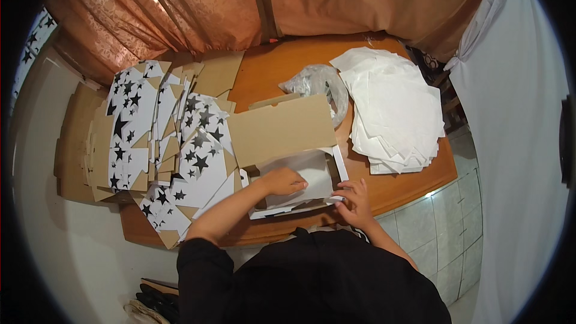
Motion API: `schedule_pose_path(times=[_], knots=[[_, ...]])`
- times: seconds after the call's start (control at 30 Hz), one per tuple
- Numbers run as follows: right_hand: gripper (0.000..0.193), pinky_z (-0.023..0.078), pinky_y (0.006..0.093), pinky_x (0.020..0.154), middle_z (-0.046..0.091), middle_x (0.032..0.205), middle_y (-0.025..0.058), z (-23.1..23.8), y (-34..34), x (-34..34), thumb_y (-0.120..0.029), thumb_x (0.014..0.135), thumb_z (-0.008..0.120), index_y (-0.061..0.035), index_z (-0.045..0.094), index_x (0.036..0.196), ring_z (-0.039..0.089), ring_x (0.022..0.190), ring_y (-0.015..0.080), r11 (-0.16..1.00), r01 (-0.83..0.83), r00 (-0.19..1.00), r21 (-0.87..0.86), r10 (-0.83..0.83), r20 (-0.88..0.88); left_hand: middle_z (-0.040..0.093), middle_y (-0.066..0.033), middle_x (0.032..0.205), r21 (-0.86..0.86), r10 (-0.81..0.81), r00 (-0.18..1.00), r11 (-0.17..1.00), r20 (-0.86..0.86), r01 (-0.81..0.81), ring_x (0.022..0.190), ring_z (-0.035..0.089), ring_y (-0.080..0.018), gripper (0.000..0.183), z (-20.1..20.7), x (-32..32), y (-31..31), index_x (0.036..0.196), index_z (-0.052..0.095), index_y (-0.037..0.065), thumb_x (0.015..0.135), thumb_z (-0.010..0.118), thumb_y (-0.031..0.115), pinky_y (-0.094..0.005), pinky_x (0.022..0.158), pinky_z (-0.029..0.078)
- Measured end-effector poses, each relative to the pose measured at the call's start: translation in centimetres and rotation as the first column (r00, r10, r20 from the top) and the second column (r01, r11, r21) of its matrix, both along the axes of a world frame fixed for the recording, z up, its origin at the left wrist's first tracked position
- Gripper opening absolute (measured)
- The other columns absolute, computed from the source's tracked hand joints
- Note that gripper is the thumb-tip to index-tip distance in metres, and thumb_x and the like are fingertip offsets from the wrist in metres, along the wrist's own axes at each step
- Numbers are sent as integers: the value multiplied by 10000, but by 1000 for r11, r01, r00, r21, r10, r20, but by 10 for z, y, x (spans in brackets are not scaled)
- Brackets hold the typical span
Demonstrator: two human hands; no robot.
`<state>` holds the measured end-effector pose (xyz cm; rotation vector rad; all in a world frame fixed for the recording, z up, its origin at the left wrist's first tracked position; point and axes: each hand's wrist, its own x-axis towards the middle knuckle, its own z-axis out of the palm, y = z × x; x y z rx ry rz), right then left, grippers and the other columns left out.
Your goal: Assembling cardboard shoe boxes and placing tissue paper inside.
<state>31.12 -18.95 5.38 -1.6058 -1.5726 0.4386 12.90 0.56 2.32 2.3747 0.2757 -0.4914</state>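
In front of me on the table stands a cardboard box (pixel 282 129), its brown lid raised toward the far side. White paper (pixel 312 174) lines the inside. My left hand (pixel 285 181) is over the box's opening, above the paper, with its fingers curled; whatever they may hold is hidden. At the box's near right corner is my right hand (pixel 355 201), its thumb and fingers on either side of a white side flap (pixel 340 165). The box's near wall shows white with dark marks.
Flat star-printed cardboard pieces (pixel 201 135) lie heaped on the left. A clear plastic bag (pixel 321 84) sits behind the box. To the right is a stack of white paper sheets (pixel 396 105). Orange curtains (pixel 204 6) hang behind the wooden table (pixel 414 189).
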Motion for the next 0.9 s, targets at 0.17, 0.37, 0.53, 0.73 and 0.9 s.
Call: schedule_pose_path(times=[0.17,0.37,0.53,0.73,0.9], knots=[[151,398,387,839,581,953,133,-22,58,47,-85,721,589,-68,637,864,524,932,303,967,224,971,122,-210,-115,616,-123,1124,-384,394,907,823,-146,-419,1086,550,-265,492,58,-39,-25,1167,589,67,834,595,429,-329,931,405],[154,363,440,864,611,934,74,-50,171,96,-151,766,578,-106,665,884,525,956,275,979,201,945,47,-206,254,638,-128,1036,-287,561,821,807,105,-515,991,582,-258,353,48,-46,-67,1063,646,77,777,684,280,-335,878,430],[184,299,551,927,606,953,30,-92,228,95,-169,758,585,-145,675,918,495,1020,248,979,199,843,-34,-153,515,649,-95,917,-129,608,757,793,238,-596,856,596,-281,178,38,-29,-82,964,660,90,827,593,181,-371,778,451],[225,289,556,962,574,1023,49,-113,241,95,-228,720,632,-142,682,921,468,1060,261,907,402,764,-123,-258,591,630,-53,830,303,566,684,624,460,-721,793,588,-255,117,25,-7,-75,911,625,115,839,556,176,-370,713,414],[209,285,569,961,569,1011,43,-99,228,97,-205,729,644,-132,683,921,464,1068,257,909,356,798,-218,-174,578,596,-20,776,251,548,615,596,567,-763,786,575,-205,153,18,-2,-74,962,620,138,815,602,176,-354,767,365]])
